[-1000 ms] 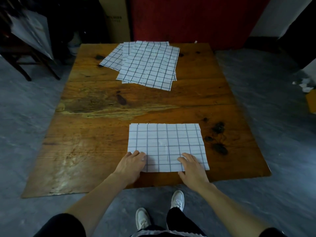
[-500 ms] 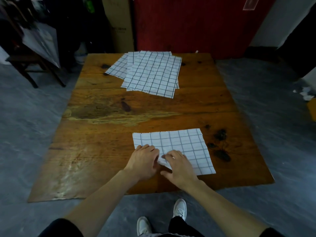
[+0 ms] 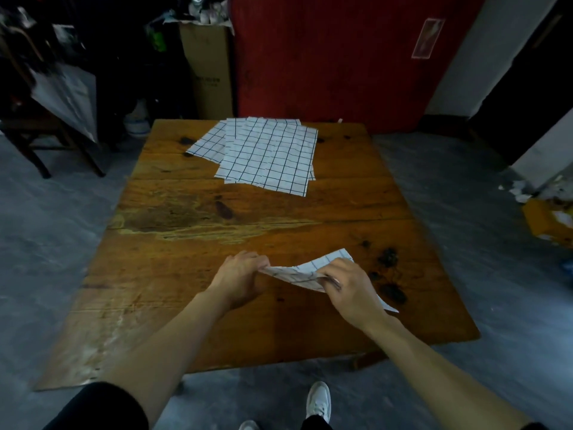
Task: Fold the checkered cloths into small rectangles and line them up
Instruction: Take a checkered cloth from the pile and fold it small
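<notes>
Landmark: the wooden surface (image 3: 192,274), seen from its near edge.
Left hand: my left hand (image 3: 240,276) is over the near middle of the surface, its fingers (image 3: 257,262) curled and pinching the left end of the checkered cloth (image 3: 305,271).
Right hand: my right hand (image 3: 350,287) is just to the right of the left one, fingers curled round the cloth's near edge and bunching it.
Cloth in hand: it is held between both hands, raised off the surface along the gripped edge and partly doubled over. One corner sticks up beyond my right hand toward the far side; another corner pokes out below my right wrist, toward the near right edge of the surface. Whether that lower corner touches the wood I cannot tell.
Stack: the other checkered cloths (image 3: 269,155) lie flat and overlapping at the far end of the surface, a little left of centre, well apart from my hands.
Marks: dark stains (image 3: 389,259) sit on the surface just right of my right hand.
Beyond the surface: a cardboard box (image 3: 210,69) stands past the far edge, beside a red panel (image 3: 341,57).
Below: my white shoe (image 3: 317,401) is on the grey floor under the near edge.
</notes>
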Tool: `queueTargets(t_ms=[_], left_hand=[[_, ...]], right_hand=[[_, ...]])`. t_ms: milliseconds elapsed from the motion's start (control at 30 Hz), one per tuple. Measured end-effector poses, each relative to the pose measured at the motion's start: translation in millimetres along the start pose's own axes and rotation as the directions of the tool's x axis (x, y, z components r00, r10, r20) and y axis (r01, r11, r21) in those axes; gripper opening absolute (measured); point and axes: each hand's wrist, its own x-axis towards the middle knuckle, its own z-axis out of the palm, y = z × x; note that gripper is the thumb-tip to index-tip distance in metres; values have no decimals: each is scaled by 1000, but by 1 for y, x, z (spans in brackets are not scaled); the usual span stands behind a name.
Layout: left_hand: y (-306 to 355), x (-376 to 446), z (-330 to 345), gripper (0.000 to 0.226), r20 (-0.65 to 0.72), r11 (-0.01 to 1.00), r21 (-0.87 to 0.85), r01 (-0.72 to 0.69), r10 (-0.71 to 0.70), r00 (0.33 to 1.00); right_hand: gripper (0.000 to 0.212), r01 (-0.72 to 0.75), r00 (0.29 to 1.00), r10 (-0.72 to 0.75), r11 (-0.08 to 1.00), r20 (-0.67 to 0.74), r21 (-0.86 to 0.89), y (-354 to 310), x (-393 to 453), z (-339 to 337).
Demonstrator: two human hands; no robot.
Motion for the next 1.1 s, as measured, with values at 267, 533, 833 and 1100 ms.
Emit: queueTargets(t_ms=[267,533,833,1100], left_hand=[[-3,-9,-4,22,-290,966,-198,-165,104,952],[36,-27,-58,11,-489,958,-231,-168,35,871],[86,-59,-110,20,-571,993,-64,-98,44,820],[132,-84,-119,20,-606,961,-277,-24,-155,780]], right_hand=[[10,-56,994,56,998,-91,4,0,-13,-34],[18,-46,973,52,998,-223,33,9,-10,-64],[26,120,965,-76,979,-249,167,21,-20,-109],[16,217,958,-151,938,-243,270,39,-39,-126]])
